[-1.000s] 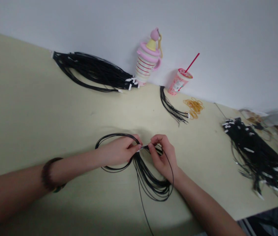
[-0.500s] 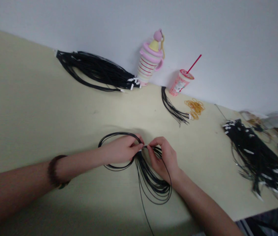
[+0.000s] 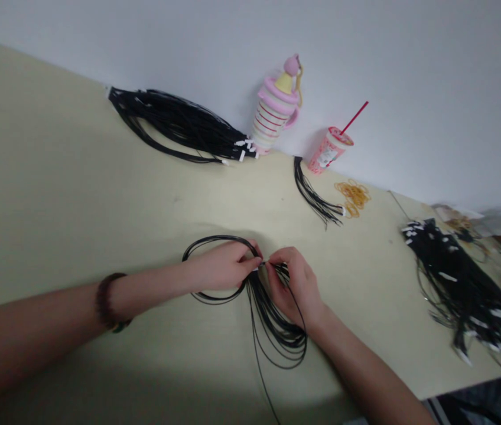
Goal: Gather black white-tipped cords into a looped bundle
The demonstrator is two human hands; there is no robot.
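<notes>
My left hand [image 3: 221, 270] and my right hand [image 3: 293, 283] meet at the middle of a pale table [image 3: 55, 195], fingertips almost touching. Both pinch the same bunch of thin black cords [image 3: 272, 321] where a small white end piece shows. One loop of the cords curves round behind the left hand, the rest hang in a loop under the right wrist. A single strand trails toward the near edge. A dark bead bracelet [image 3: 109, 301] sits on my left wrist.
A big bundle of black cords [image 3: 175, 125] lies by the wall, beside a pink striped cup [image 3: 274, 112] and a small pink drink cup with a red straw [image 3: 329, 150]. A small cord bunch [image 3: 315, 198], yellow rubber bands [image 3: 353, 193] and a large cord pile [image 3: 463, 289] lie to the right.
The hands have drawn slightly closer together on the cords. The view has shifted a little, so everything sits somewhat further right and lower.
</notes>
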